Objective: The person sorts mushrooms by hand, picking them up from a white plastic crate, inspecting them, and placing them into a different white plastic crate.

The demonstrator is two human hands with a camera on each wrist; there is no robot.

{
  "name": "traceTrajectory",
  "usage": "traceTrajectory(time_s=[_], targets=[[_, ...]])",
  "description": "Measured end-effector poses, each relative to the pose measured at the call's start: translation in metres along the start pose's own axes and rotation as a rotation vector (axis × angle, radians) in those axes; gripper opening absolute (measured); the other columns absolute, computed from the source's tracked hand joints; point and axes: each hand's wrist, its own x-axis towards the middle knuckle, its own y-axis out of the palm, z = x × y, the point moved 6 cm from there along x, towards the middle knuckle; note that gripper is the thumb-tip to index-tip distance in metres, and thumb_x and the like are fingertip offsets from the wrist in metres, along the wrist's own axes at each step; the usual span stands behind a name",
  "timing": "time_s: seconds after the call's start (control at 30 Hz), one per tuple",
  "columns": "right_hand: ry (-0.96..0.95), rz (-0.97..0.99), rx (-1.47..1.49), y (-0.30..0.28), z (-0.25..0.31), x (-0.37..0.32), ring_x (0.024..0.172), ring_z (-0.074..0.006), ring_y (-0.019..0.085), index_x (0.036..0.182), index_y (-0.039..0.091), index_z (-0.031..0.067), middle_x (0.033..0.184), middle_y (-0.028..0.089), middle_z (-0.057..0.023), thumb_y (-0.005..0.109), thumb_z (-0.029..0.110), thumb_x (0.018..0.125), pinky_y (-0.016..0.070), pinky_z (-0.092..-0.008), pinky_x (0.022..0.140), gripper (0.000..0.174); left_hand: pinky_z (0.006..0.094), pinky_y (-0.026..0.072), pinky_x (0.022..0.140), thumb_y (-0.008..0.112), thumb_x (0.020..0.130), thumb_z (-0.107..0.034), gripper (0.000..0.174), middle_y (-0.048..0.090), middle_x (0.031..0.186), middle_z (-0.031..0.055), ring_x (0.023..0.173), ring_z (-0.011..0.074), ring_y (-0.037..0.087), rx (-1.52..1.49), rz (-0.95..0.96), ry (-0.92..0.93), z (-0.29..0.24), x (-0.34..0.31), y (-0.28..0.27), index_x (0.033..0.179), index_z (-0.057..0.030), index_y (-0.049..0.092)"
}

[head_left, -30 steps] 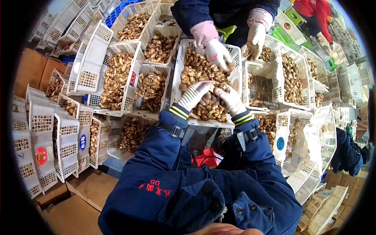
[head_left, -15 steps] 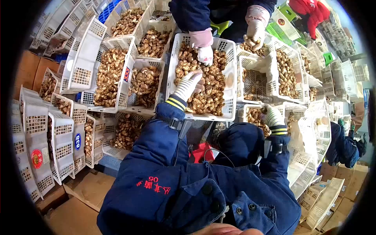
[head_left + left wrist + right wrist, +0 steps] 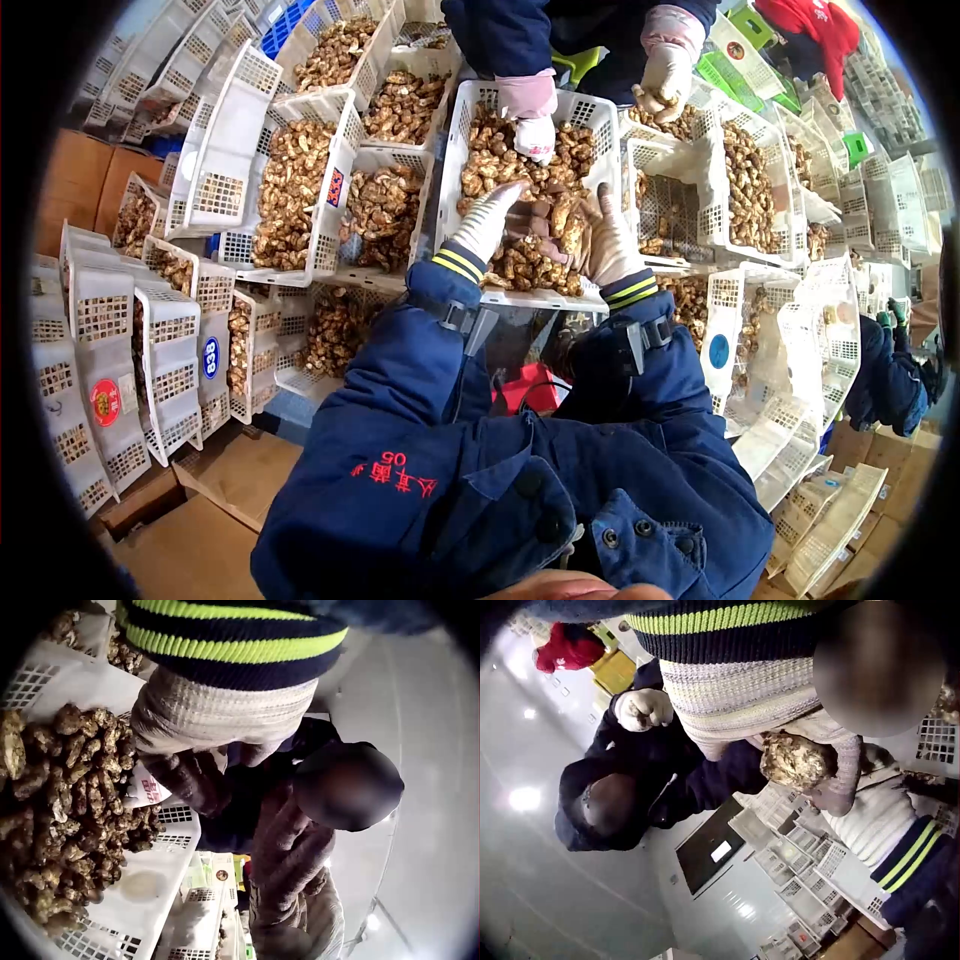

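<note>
Head view is showing both hands working above a white crate (image 3: 603, 150) of mushrooms (image 3: 540, 272), directly in front of the wearer. The right hand (image 3: 608, 245) is pinching a mushroom (image 3: 799, 761) between thumb and fingers, over the crate's right half; its wrist view is showing the pale, brown-flecked piece up close. The left hand (image 3: 495, 220) is hovering over the same crate, its fingers pointing toward the right hand (I cannot tell whether they are gripping anything). Across the crate, a second person (image 3: 498, 40) is resting one gloved hand (image 3: 535, 138) among the mushrooms, while their other gloved hand (image 3: 663, 88) is staying curled beyond the crate's right side. Just right of the crate, a sparse crate (image 3: 665, 205) is holding a few mushrooms over its mesh floor. To the left, a fuller crate (image 3: 292, 200) is bearing a red-numbered label (image 3: 335, 187).
</note>
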Motion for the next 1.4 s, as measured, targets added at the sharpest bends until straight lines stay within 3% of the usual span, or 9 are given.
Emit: traceTrajectory(time_s=[0.27,0.5,0.63,0.67,0.8,0.93,1.07,1.2,1.4], targets=[[-0.025,0.035,0.009,0.001,0.001,-0.001,0.119,-0.0345,0.052,0.14,0.036,0.0069,0.135,0.048,-0.0171,0.033,0.066,0.091,0.0406,-0.0595,0.097,0.077,0.0285,0.0516,0.068,0.048,0.096,-0.032,0.037,0.066,0.1,0.0059,0.081,0.0159,0.064,-0.02,0.041,0.035,0.008,0.014,-0.009,0.123,-0.0087,0.056],[-0.097,-0.119,0.026,-0.007,0.011,-0.007,0.109,-0.032,0.059,0.135,0.043,0.0058,0.126,0.056,-0.016,0.041,0.064,0.089,0.049,-0.053,0.091,0.074,0.0275,0.0542,0.061,0.056,0.093,-0.032,0.038,0.066,0.093,0.0077,0.078,0.0188,0.067,-0.041,-0.021,-0.015,0.012,0.012,-0.016,0.124,-0.0103,0.055],[-0.192,0.162,0.126,-0.029,0.051,-0.003,0.1,-0.0345,0.061,0.121,0.051,0.0041,0.116,0.059,-0.0184,0.043,0.056,0.092,0.0543,-0.0477,0.084,0.06,0.0274,0.0543,0.062,0.055,0.094,-0.032,0.035,0.067,0.094,0.0088,0.078,0.0187,0.067,-0.005,-0.032,-0.035,0.012,0.015,-0.019,0.122,-0.0108,0.056],[-0.295,-0.142,0.196,-0.049,0.062,-0.008,0.097,-0.0312,0.062,0.114,0.056,0.0029,0.113,0.062,-0.0166,0.05,0.046,0.093,0.0567,-0.0443,0.078,0.048,0.0273,0.0543,0.062,0.055,0.094,-0.032,0.035,0.067,0.094,0.0089,0.078,0.0186,0.067,-0.014,-0.028,-0.025,0.012,0.016,-0.02,0.122,-0.0108,0.056],[-0.52,-0.339,0.121,-0.105,0.116,-0.019,0.084,-0.024,0.065,0.101,0.059,0.0007,0.093,0.065,-0.01,0.054,0.031,0.094,0.0584,-0.0359,0.068,0.032,0.0274,0.0546,0.063,0.054,0.094,-0.03,0.035,0.067,0.095,0.009,0.078,0.0182,0.067,-0.053,-0.005,0.012,0.011,0.016,-0.026,0.124,-0.0104,0.054],[-0.537,-0.269,0.281,-0.137,0.138,-0.023,0.091,-0.0273,0.063,0.098,0.059,0.002,0.096,0.065,-0.0104,0.053,0.027,0.094,0.0564,-0.041,0.076,0.026,0.0274,0.0551,0.063,0.053,0.095,-0.028,0.034,0.067,0.095,0.0094,0.078,0.0184,0.067,-0.069,-0.016,0.02,0.006,0.011,-0.027,0.125,-0.0098,0.053],[-0.715,-0.656,0.144,-0.155,0.187,-0.044,0.081,-0.0266,0.062,0.094,0.058,0.0056,0.087,0.063,-0.0102,0.052,0.023,0.092,0.0538,-0.0441,0.078,0.018,0.0277,0.0553,0.061,0.052,0.096,-0.026,0.033,0.067,0.093,0.01,0.075,0.0192,0.067,-0.063,-0.018,0.02,0.009,0.017,-0.031,0.123,-0.0097,0.054],[-0.822,-0.434,0.027,-0.199,0.318,-0.082,0.075,-0.0273,0.06,0.094,0.057,0.0078,0.08,0.062,-0.0118,0.052,0.027,0.093,0.0519,-0.0494,0.082,0.02,0.0289,0.0565,0.056,0.058,0.093,-0.028,0.032,0.068,0.091,0.0102,0.071,0.0202,0.068,-0.08,-0.04,0.021,0.008,0.018,-0.034,0.119,-0.0108,0.057],[-0.908,-0.768,-0.009,-0.189,0.342,-0.117,0.072,-0.0232,0.059,0.088,0.06,0.0067,0.078,0.062,-0.007,0.068,0.022,0.085,0.0538,-0.0425,0.075,0.018,0.0261,0.0535,0.053,0.058,0.093,-0.028,0.031,0.069,0.09,0.0087,0.07,0.0175,0.068,-0.047,-0.07,-0.022,0.014,0.026,-0.028,0.119,-0.0119,0.057]])
